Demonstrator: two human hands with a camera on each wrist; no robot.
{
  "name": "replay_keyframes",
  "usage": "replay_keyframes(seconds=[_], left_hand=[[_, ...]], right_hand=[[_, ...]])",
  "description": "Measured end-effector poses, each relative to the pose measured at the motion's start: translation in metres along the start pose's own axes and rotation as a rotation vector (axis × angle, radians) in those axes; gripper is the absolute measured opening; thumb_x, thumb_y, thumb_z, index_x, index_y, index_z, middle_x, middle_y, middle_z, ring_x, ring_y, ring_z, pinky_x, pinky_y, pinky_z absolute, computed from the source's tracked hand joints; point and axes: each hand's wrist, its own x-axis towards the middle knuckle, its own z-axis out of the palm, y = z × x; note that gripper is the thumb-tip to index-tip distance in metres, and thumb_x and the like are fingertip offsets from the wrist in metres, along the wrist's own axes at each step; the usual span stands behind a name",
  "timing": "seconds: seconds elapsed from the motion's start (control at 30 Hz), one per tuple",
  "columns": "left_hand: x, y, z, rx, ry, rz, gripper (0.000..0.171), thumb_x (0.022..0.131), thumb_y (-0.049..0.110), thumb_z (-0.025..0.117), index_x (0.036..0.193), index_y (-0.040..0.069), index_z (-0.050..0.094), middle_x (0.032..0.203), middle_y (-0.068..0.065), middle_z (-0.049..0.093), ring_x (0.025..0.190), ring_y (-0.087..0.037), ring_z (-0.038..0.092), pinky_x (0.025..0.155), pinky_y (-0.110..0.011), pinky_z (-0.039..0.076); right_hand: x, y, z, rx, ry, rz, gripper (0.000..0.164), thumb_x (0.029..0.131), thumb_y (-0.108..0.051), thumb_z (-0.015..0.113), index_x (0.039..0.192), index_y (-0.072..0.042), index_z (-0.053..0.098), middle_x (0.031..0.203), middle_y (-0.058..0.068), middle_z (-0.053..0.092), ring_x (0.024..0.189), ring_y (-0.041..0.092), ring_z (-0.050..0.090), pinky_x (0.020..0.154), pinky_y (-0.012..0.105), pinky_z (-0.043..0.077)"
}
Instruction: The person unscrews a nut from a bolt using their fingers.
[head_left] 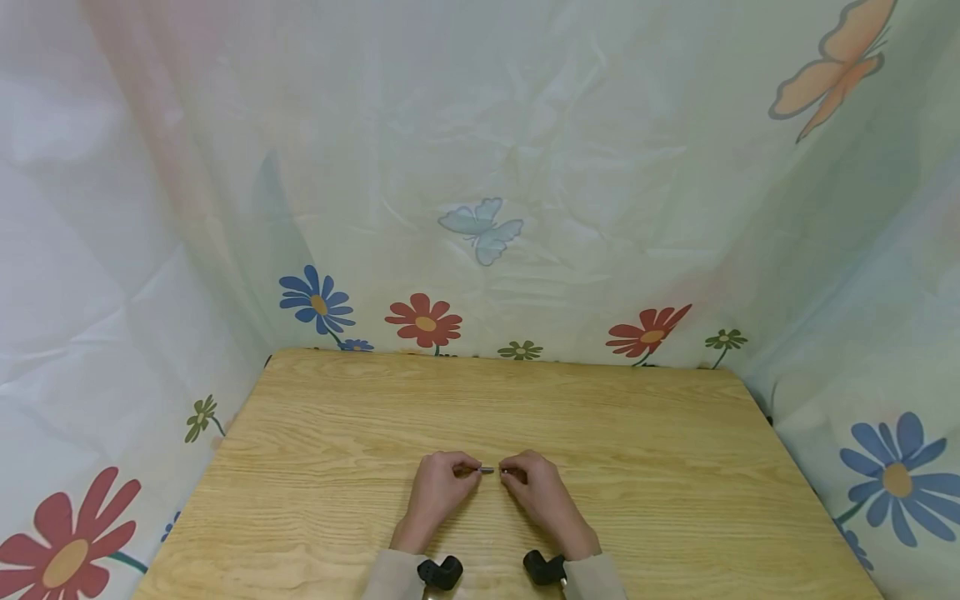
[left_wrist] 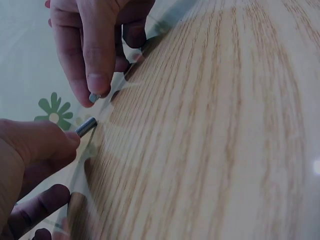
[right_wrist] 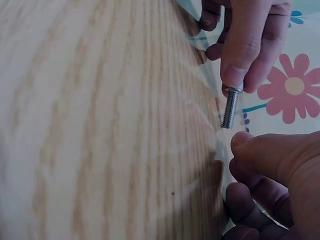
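Observation:
Between thumb and fingertips my left hand (head_left: 437, 490) pinches a metal bolt (head_left: 487, 470). Its threaded shank (right_wrist: 230, 110) sticks out toward the right hand, and a ring shows by the fingertips in the right wrist view; the head is hidden by the fingers. Facing it, my right hand (head_left: 542, 493) pinches a small metal nut (left_wrist: 94, 98), mostly covered by thumb and finger. A short gap separates the bolt's free end from the nut. Both hands are close over the wooden table (head_left: 337, 417).
A pale curtain (head_left: 360, 167) with printed flowers and butterflies hangs behind the table and along both sides. Black wrist cameras (head_left: 441, 572) sit at both cuffs, close to the table's near side.

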Motion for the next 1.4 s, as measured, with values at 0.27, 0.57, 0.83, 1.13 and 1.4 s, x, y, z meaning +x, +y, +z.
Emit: replay_keyframes(seconds=[0.27,0.57,0.83,1.13,1.4], left_hand=[[0.0,0.004,0.001,0.035,0.019,-0.004,0.005,0.084,0.005,0.083,0.088,0.009,0.083,0.082,-0.001,0.079,0.076,-0.011,0.074,0.065,-0.023,0.055],[-0.001,0.003,0.004,0.064,0.036,-0.011,0.007,0.084,0.004,0.083,0.088,0.009,0.084,0.083,-0.002,0.08,0.075,-0.012,0.074,0.065,-0.023,0.055],[-0.002,0.002,0.005,0.07,0.046,0.0,0.009,0.084,0.003,0.082,0.092,0.008,0.083,0.087,-0.002,0.08,0.079,-0.014,0.075,0.067,-0.025,0.057],[-0.001,0.001,0.006,0.086,0.051,-0.001,0.012,0.084,0.003,0.082,0.093,0.01,0.084,0.088,-0.001,0.08,0.078,-0.013,0.074,0.066,-0.024,0.055],[0.001,0.0,0.008,0.102,0.057,-0.001,0.011,0.083,0.005,0.083,0.092,0.012,0.084,0.086,0.001,0.08,0.076,-0.01,0.071,0.064,-0.023,0.052]], right_hand=[[0.002,-0.002,0.003,-0.028,-0.004,0.02,0.013,0.095,-0.006,0.072,0.106,-0.006,0.078,0.096,0.002,0.068,0.084,0.01,0.059,0.072,0.024,0.052],[0.002,-0.001,0.006,-0.047,0.012,0.024,0.012,0.093,-0.004,0.073,0.103,-0.005,0.078,0.094,0.003,0.067,0.082,0.01,0.06,0.071,0.024,0.052],[0.003,-0.002,0.009,-0.08,0.063,0.045,0.009,0.09,-0.007,0.077,0.099,-0.006,0.079,0.093,0.003,0.07,0.085,0.014,0.063,0.075,0.032,0.054],[0.004,-0.004,0.011,-0.079,0.07,0.054,0.008,0.088,-0.008,0.078,0.096,-0.006,0.079,0.092,0.003,0.072,0.084,0.014,0.064,0.073,0.031,0.054],[0.005,-0.003,0.01,-0.071,0.066,0.064,0.009,0.088,-0.007,0.079,0.097,-0.006,0.079,0.091,0.003,0.072,0.083,0.013,0.064,0.07,0.029,0.053]])
